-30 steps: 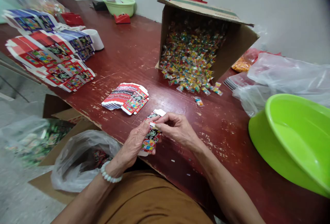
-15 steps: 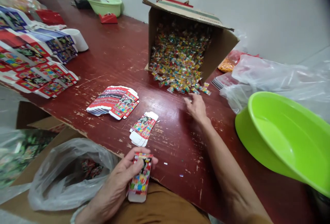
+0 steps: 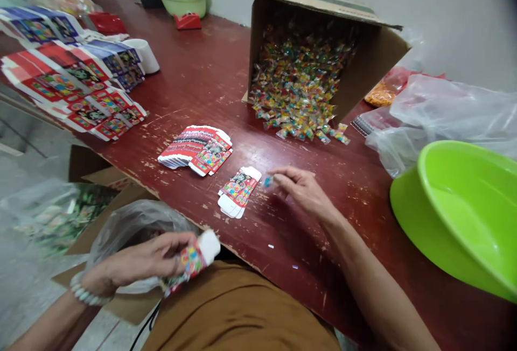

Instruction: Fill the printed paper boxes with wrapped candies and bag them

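pinching candy (image 3: 267, 181), right grip (image 3: 302, 190) hovers beside cartons (image 3: 239, 189); left grip (image 3: 141, 259), holding a box (image 3: 193, 260), partly hides a plastic bag (image 3: 121, 224).

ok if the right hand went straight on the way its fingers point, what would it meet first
Probably the flat printed carton lying nearest the right hand; its height above the table is unclear, so it might pass over.

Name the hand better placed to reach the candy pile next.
Likely the right hand: it's nearer the candy pile, though its fingers pinch a blue piece; the left hand, farther off, holds a printed carton.
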`<state>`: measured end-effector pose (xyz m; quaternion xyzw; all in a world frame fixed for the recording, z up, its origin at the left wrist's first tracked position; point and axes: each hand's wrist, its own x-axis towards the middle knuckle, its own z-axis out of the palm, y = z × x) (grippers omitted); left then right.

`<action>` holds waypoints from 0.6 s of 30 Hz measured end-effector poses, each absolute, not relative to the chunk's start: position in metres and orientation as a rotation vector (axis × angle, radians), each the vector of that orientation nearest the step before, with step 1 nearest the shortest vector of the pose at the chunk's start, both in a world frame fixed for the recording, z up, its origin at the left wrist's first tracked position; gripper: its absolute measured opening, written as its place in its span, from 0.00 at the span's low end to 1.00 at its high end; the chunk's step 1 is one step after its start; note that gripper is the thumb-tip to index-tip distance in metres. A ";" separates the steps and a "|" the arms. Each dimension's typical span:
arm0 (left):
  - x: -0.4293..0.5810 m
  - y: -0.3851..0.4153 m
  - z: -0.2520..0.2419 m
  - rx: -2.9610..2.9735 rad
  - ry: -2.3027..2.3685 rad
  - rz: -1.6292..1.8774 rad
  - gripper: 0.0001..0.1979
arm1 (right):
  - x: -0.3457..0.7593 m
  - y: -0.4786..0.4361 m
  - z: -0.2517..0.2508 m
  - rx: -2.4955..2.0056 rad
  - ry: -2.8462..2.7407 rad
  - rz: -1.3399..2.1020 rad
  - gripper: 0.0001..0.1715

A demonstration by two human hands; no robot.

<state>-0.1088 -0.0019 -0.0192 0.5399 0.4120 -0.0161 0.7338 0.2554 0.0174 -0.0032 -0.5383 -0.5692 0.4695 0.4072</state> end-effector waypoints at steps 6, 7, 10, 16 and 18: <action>-0.050 -0.004 0.002 1.058 0.805 0.321 0.13 | 0.190 -0.013 0.006 -1.131 -1.472 1.122 0.13; -0.042 -0.006 0.004 1.072 0.803 0.342 0.13 | 0.186 -0.013 0.004 -1.133 -1.447 1.117 0.15; -0.027 -0.009 0.010 1.117 0.811 0.405 0.18 | 0.180 -0.009 0.004 -1.167 -1.472 1.051 0.12; -0.012 -0.011 0.013 1.206 0.873 0.455 0.24 | 0.180 -0.008 0.015 -1.121 -1.496 1.151 0.05; -0.009 -0.012 0.010 1.183 0.867 0.487 0.26 | 0.182 -0.008 0.015 -1.102 -1.497 1.234 0.07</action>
